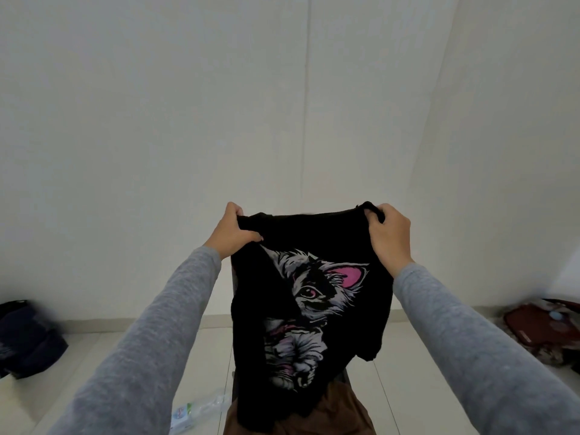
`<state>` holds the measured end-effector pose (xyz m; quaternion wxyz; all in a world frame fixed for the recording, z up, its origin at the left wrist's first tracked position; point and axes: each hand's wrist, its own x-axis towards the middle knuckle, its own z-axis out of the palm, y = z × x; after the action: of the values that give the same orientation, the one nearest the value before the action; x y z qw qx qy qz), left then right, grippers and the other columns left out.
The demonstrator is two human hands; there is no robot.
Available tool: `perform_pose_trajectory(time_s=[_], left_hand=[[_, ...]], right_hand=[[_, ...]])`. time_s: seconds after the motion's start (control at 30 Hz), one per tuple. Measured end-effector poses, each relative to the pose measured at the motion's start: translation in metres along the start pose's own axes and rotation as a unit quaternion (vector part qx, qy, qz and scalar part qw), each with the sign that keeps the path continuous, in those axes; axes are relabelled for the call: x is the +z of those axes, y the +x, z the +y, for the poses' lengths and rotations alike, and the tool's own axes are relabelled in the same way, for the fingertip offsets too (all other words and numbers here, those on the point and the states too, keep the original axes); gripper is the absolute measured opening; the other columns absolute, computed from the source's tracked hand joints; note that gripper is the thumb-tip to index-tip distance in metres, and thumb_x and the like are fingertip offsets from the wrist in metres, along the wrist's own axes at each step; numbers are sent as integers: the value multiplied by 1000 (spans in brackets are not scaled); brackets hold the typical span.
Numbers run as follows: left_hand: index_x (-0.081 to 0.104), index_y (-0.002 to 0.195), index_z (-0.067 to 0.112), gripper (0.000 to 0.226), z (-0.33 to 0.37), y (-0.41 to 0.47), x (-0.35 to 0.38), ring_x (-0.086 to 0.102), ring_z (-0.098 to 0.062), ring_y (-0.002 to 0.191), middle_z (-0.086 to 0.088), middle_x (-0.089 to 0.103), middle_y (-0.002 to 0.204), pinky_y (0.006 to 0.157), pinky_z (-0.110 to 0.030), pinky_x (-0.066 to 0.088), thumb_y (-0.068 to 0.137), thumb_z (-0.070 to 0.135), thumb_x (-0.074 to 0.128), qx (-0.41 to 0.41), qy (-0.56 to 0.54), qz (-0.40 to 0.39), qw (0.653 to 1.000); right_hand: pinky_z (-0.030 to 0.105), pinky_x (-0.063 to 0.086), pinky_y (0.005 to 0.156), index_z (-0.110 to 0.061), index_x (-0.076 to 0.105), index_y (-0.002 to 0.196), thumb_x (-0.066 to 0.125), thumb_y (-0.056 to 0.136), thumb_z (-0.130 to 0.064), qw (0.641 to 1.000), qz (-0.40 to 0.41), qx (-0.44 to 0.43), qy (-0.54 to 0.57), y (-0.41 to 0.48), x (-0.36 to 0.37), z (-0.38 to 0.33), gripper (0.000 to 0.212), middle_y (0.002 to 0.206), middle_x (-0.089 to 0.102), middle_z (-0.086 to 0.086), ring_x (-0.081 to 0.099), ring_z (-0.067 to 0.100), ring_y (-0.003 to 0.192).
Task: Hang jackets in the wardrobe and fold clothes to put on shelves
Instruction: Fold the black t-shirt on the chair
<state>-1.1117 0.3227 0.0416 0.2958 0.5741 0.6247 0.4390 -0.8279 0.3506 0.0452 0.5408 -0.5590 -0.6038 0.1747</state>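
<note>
Head view, nearest first: a brown cloth [329, 414] lies at the bottom edge, and the lower hem of the black T-shirt [314, 240] hangs down in front of it. Just left of the cloth, a crumpled clear plastic bottle [201, 409] with a green-and-white label lies on its side on the pale tiled floor [423, 372].

Two arms in grey sleeves [150, 340] reach forward and up. The T-shirt hangs between them, held up in the air by its top edge, with a grey-and-pink animal face printed on the side facing the camera. The left hand [233, 230] grips the top left corner, its fingers curled over a bunched fold and its thumb pressed on the near side. The right hand [389, 233] grips the top right corner in the same way, with a small loop of fabric sticking up above its fingers. The top edge runs nearly level from one hand to the other, and the rest of the shirt drops below both grips.

Further back, a dark heap [28, 337] sits on the floor at the left edge; whether it is a bag or clothes cannot be told. At the right edge lies a reddish-brown bag [546, 328] with something pale on top; its contents are hidden. Behind everything stands a plain white wall [188, 105].
</note>
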Motion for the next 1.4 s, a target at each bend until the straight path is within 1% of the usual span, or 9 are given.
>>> perform_pose_trajectory(time_s=[0.3,0.43,0.53,0.7,0.83,0.97,1.07,1.23,1.4], left_hand=[[62,85,10,0,-40,-7,3,55,-21,79,-7,61,85,66,-25,40,85,11,62,13,134,28,991],[62,82,15,7,-50,-13,9,57,-21,73,-2,62,76,69,-31,45,87,21,63,16,121,35,992],[62,81,19,10,-48,-24,13,56,-17,65,4,61,68,64,-30,44,88,26,62,39,102,69,992],[57,91,21,7,-33,-46,10,57,-27,63,-8,64,72,61,-37,49,93,26,52,69,108,114,985],[63,83,13,8,-8,-75,2,56,-18,74,-1,62,78,66,-22,45,89,11,58,85,44,135,986],[67,84,15,3,20,-122,-12,62,-18,70,-11,67,80,64,-21,49,84,12,69,65,-82,47,993],[70,80,9,3,43,-171,-11,64,-12,63,-1,69,69,57,-16,49,81,11,72,75,-111,10,991],[73,81,12,7,65,-251,4,64,-3,65,4,70,71,61,-13,50,84,16,69,111,-122,73,984],[71,81,21,16,58,-336,36,62,-2,71,7,70,76,71,-17,50,92,23,59,130,-80,128,980]], right_hand=[[18,38,55,-10,58,80,51,94,-23,999,32,18,3,-18,12,9,20,69,55,-5,48,6,61],[22,41,58,-13,61,80,54,93,-26,999,36,25,-3,-27,9,17,20,71,60,-5,52,7,63],[15,39,53,-12,60,75,57,92,-26,999,37,25,1,-33,-2,18,22,67,58,-4,50,8,60],[10,36,49,-6,52,62,66,86,-25,999,43,27,2,-45,-28,11,34,57,47,-1,39,9,52],[11,37,51,-6,51,63,64,88,-23,1000,21,-4,-7,-63,-53,-6,33,57,46,0,39,10,53],[19,32,52,1,56,76,53,95,-21,1000,8,-26,-6,-86,-90,-19,29,68,52,6,44,17,63],[23,29,57,-1,56,75,48,96,-16,999,7,-38,4,-108,-127,-24,27,69,52,6,45,18,66],[8,34,54,-16,49,64,52,94,-16,997,36,-67,12,-168,-187,-31,31,59,46,-6,41,6,56],[16,32,56,-11,51,67,52,94,-17,997,45,-66,21,-243,-241,-18,28,59,46,-4,41,10,58]])
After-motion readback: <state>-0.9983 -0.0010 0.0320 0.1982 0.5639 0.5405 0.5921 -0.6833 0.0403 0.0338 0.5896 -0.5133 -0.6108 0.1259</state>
